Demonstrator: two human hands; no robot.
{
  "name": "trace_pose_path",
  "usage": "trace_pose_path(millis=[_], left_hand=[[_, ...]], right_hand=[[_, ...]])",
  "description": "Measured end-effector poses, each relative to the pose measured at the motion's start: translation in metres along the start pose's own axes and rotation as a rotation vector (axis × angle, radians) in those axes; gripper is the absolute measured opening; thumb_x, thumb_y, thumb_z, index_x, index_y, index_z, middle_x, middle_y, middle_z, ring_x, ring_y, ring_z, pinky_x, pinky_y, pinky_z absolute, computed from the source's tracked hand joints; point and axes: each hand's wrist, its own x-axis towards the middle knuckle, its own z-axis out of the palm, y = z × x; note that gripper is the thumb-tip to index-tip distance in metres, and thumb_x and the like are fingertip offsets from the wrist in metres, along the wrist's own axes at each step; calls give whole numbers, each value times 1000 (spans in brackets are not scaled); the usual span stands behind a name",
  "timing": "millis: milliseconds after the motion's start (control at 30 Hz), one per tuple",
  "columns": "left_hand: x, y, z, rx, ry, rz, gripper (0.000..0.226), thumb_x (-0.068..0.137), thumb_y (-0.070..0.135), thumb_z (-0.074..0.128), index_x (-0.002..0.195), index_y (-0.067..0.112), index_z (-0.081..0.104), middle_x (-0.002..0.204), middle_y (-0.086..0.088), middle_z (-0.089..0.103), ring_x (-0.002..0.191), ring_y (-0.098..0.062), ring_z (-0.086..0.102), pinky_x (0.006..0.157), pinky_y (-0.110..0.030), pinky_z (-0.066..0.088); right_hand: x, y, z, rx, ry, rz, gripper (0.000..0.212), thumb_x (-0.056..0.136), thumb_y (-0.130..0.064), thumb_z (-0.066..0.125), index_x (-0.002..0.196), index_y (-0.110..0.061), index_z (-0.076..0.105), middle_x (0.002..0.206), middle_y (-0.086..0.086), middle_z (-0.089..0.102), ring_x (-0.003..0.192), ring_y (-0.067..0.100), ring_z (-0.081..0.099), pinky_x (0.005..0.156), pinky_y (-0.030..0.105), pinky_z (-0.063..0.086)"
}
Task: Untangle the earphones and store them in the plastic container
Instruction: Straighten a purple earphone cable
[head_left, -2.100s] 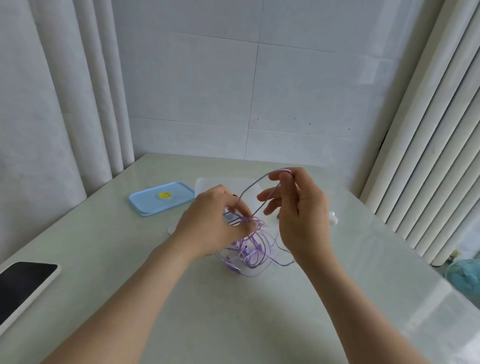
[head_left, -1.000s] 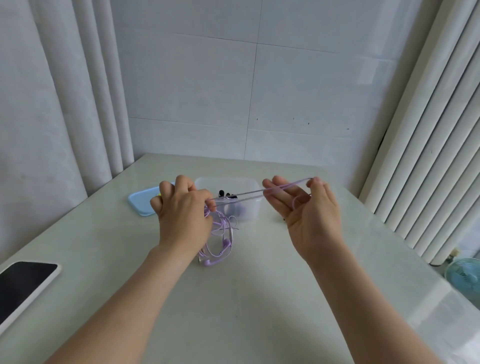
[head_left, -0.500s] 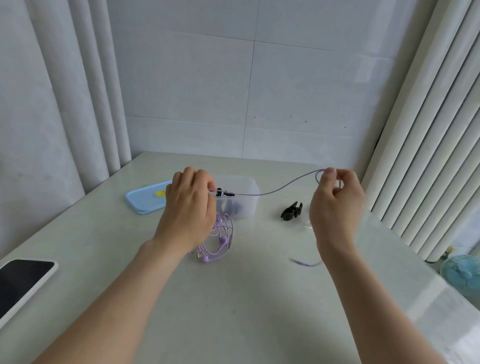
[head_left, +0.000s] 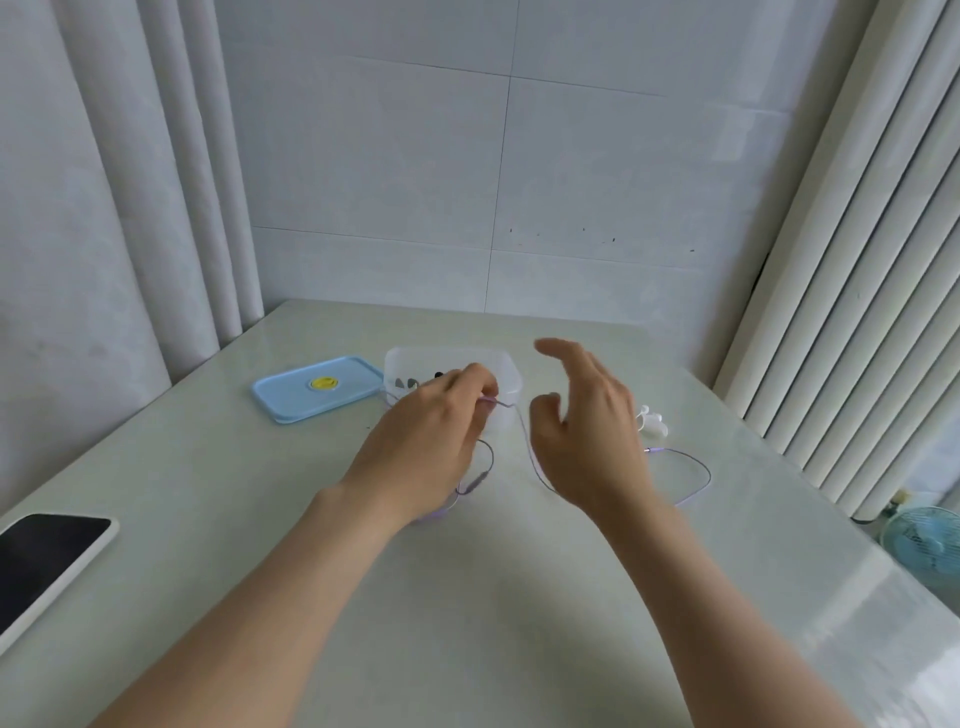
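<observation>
The purple earphones lie strung out across the table. Their cord runs from my left hand under my right hand to a plug end at the right. My left hand pinches the cord just in front of the clear plastic container. My right hand hovers over the cord with fingers spread and holds nothing. The rest of the earphones is partly hidden beneath my left hand. Dark items sit inside the container.
The blue lid lies left of the container. A phone rests at the table's left edge. A small white object sits right of my right hand. A fan stands off the table's right side.
My right hand has let go of the cord and opened; the freed length now lies on the table at the right. Both hands have lowered and come closer together.
</observation>
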Motion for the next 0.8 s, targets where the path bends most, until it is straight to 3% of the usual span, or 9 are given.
trace_pose_path(millis=[67,133,233,300,367,467,533,667,800], left_hand=[[0,3,3,-66,-2,7,17,108,18,47,126,17,46,111,-1,62,94,-19,57,77,-34,48],[-1,4,5,-143,-3,-5,36,102,6,54,131,18,38,114,0,53,96,-10,52,82,-21,43],[2,4,2,-269,-8,-54,68,88,-4,62,144,24,35,123,2,44,107,-1,49,90,-8,39],[3,5,-1,-305,-16,-81,75,84,1,71,146,30,40,122,7,45,107,-3,56,89,-11,44],[3,3,-5,-313,-21,-117,60,82,14,78,135,31,54,118,12,54,99,-6,64,88,-19,50],[1,-3,-9,-270,-61,-182,27,81,42,77,105,32,69,96,17,71,94,-4,68,91,-30,53],[0,-6,-9,-207,-127,-196,28,77,56,72,94,34,68,89,20,71,93,-3,66,94,-35,51],[-2,-11,-6,-73,-202,-166,34,75,32,75,104,40,59,94,17,63,93,-11,62,89,-38,50],[0,-21,-3,101,-110,-186,51,76,14,71,121,30,54,107,7,40,104,-23,49,85,-39,40]], right_hand=[[-6,-10,4,138,-92,-108,52,95,-11,57,145,-23,55,131,-6,68,110,7,62,92,17,41],[-10,-13,8,157,-170,-126,46,97,-17,59,142,-28,55,106,-11,72,90,2,63,77,12,43],[-9,-8,14,114,-196,-142,31,101,-26,61,132,-29,61,69,-13,57,71,5,56,63,22,40],[-4,-1,12,82,-130,-183,17,103,-31,63,118,-26,71,70,-17,53,68,3,54,64,26,42],[3,5,9,79,-22,-200,12,104,-26,64,100,-23,75,79,-11,63,71,7,57,69,35,47],[11,13,1,46,189,-119,17,103,-20,54,95,-19,68,87,-9,67,76,17,59,85,42,45],[11,13,-3,31,259,-16,19,102,-19,40,97,-19,59,84,-11,63,77,19,55,92,41,37],[9,4,-4,191,250,140,20,109,-13,29,101,-18,46,85,-10,72,76,18,60,86,41,43],[14,-6,-15,847,267,453,23,113,-15,25,109,-11,47,81,12,78,71,28,75,74,42,60]])
